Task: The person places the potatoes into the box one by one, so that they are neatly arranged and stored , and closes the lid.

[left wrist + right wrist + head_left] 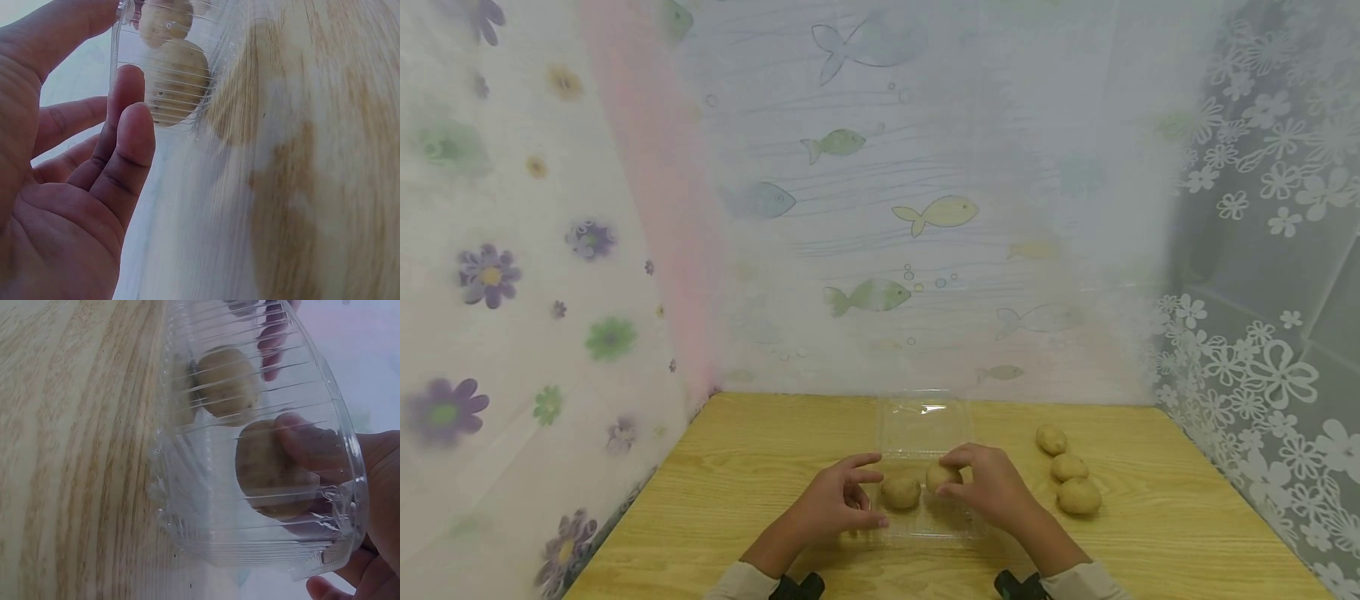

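A clear plastic clamshell container (925,532) lies on the table with its lid (917,425) raised at the back. One potato (900,492) sits in its left half. My right hand (996,492) pinches another potato (942,477) between thumb and fingers, inside the right half. The right wrist view shows that held potato (265,469) through the ribbed plastic wall. At the container's left side is my left hand (835,500), thumb towards the front and fingers spread. In the left wrist view its thumb touches the container's corner, while other fingers bend loosely beside the wall.
Three potatoes (1070,467) stand in a row on the wooden table (760,442), to the right of the container. Patterned sheets (850,250) hang behind and at both sides of the table.
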A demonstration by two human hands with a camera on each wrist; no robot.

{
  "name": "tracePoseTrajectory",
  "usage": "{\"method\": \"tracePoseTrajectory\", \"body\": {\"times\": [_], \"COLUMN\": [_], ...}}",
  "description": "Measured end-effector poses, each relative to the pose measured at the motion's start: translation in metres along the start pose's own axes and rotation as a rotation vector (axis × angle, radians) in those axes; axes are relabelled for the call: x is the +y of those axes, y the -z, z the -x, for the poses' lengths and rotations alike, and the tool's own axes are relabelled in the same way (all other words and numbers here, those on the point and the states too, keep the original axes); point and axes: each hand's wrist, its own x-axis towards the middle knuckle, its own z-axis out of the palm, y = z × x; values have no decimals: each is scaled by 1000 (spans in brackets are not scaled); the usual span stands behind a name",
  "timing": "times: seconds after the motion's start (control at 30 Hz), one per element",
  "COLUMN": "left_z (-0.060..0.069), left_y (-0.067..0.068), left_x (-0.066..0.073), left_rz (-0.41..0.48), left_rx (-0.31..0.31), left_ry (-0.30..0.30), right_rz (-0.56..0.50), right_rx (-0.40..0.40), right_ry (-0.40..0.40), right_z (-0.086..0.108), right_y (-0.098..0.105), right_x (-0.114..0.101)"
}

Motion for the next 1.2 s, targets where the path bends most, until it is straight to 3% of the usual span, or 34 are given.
{"method": "tracePoseTrajectory", "body": {"times": [0.7, 1.2], "left_z": [-1, 0], "left_y": [2, 0], "left_x": [-5, -1], "left_rz": [-1, 1], "left_rx": [-8, -7], "left_ry": [-18, -1], "right_rz": [69, 60], "right_rx": [-6, -25], "right_ry": [4, -27], "right_z": [0, 1], "right_y": [-10, -10], "right_x": [-2, -2]}}
